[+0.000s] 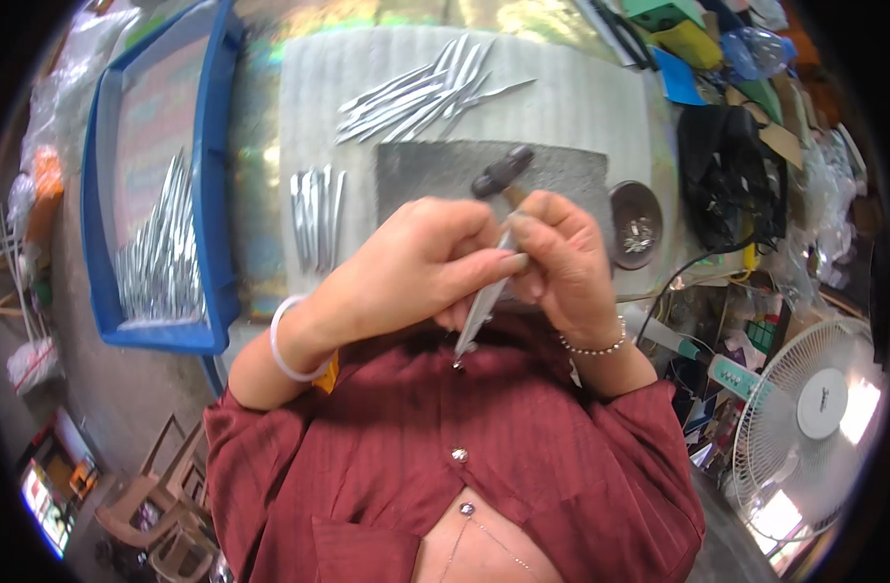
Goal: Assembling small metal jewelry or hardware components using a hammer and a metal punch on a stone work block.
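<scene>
Together, left hand (pixel 435 248) and right hand (pixel 566 248) are clamped with the fingers on one thin metal piece (pixel 478 313). It is in front of my chest, tilted, with its upper end between the right thumb and fingers. My left thumb lies across it, and its lower end points down toward my shirt (pixel 386 457). What the hidden fingers underneath do, I cannot tell.

Just beyond the grip is a hammer (pixel 503 173) with a dark head; its handle goes out of sight behind my right hand, and I cannot tell if they touch. Behind it lies a grey plate (pixel 411 167) on a pale mat (pixel 314 87). Farther beyond the grip, a loose pile (pixel 416 95) of similar pieces lies, and to the left of the plate there is a short row (pixel 316 219) of them. Near the right hand stands a brown bowl (pixel 634 201) with small metal parts (pixel 639 236). Well to the left, a blue tray (pixel 211 185) holds many more pieces (pixel 168 257).
</scene>
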Demonstrator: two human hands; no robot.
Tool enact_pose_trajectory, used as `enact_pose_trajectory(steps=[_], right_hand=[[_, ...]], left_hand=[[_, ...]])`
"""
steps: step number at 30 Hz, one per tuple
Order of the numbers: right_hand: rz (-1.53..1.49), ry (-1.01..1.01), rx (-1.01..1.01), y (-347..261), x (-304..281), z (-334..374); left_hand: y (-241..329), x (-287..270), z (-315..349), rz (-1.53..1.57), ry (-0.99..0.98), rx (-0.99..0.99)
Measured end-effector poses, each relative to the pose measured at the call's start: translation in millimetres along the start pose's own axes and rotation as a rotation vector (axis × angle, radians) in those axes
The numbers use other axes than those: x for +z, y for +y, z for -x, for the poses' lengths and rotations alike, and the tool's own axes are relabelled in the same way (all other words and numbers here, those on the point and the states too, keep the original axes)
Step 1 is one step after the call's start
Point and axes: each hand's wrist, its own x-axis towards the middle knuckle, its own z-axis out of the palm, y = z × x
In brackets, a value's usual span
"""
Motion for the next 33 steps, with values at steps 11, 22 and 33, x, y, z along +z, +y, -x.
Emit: enact_pose_trajectory(steps=[11,22,33], right_hand=[[0.858,0.249,-0.491,-139.0,-100.6,-72.4],[1.349,0.162,-0.624,-86.1,-60.3,-78.3],[0.153,-0.360,-0.184,8.7,5.5,-0.9]], left_hand=[[-24.0,-4.1,46.4,0.471,0.541,0.356],[-52.1,1.8,47.6,0.986,0.595,0.477],[-62.6,25.6,35.4,0.857,0.268,0.337]])
